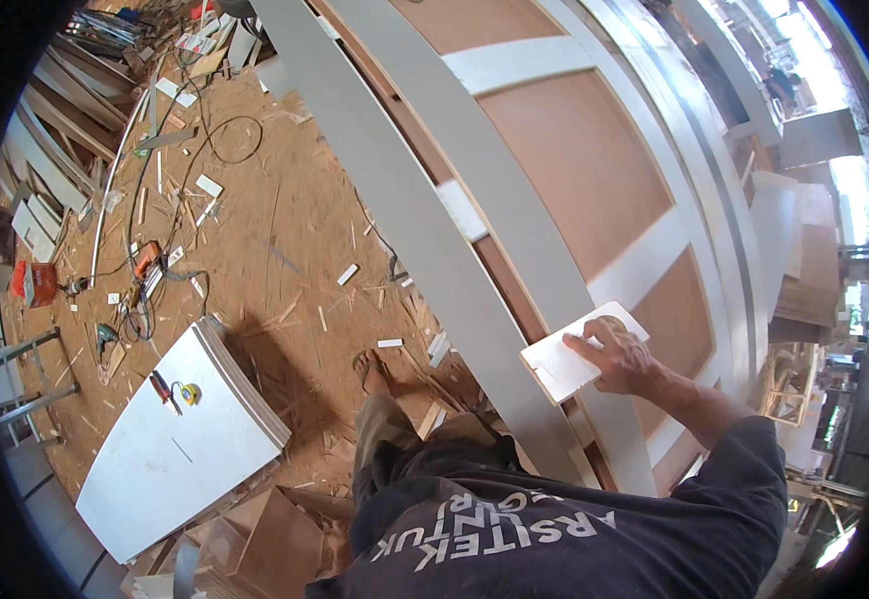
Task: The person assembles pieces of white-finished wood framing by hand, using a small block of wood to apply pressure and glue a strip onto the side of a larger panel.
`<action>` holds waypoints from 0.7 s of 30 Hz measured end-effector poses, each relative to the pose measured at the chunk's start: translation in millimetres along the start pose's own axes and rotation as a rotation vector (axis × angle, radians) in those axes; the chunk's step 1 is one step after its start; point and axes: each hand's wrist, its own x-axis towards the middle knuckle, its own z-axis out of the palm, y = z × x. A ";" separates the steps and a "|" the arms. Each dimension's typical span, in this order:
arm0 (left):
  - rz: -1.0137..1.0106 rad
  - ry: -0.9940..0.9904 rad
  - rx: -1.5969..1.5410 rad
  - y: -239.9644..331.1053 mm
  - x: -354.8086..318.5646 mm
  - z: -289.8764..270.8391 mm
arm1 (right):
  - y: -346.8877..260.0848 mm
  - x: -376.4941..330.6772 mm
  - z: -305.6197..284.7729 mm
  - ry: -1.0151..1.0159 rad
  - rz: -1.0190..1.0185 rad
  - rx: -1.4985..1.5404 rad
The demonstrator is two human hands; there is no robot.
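My right hand (614,351) grips a small white rectangular board (579,354), fingers on its top face near the right end. One edge of the board looks raw and brown. The board is over the long grey-white frame strips of a large panel (499,160), beside a narrow brown gap; I cannot tell whether it rests on them. Brown recessed fields and white crosspieces make up the rest of the panel. My left hand is out of sight.
At left a stack of white boards (185,439) bears a yellow tape measure (191,393) and a red-handled tool (165,391). An orange power tool (147,262), a teal drill (106,337), cables and offcuts litter the floor. A metal ladder (30,374) stands far left.
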 end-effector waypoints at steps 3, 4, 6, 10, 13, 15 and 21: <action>0.198 -0.115 0.173 56.8 11.2 -18.6 | 7.9 79.0 -15.5 0.034 -0.005 -0.050; 0.252 -0.104 0.170 83.0 24.8 -36.7 | 11.0 108.8 -20.8 0.069 -0.014 -0.049; 0.335 0.002 0.062 135.4 53.9 -80.1 | 18.7 164.5 -29.7 0.137 -0.032 -0.042; 0.503 0.392 -0.263 263.5 116.8 -163.2 | 36.5 267.9 -58.7 0.131 -0.078 -0.058; 0.585 0.386 -0.351 419.8 98.6 -200.9 | 45.3 340.7 -79.0 0.130 -0.090 -0.038; 0.764 0.462 -0.440 505.8 106.6 -203.4 | 54.2 392.4 -92.0 0.119 -0.096 -0.022; 0.953 -0.020 -0.336 754.6 38.1 -157.8 | 79.4 526.9 -125.6 0.083 -0.089 -0.036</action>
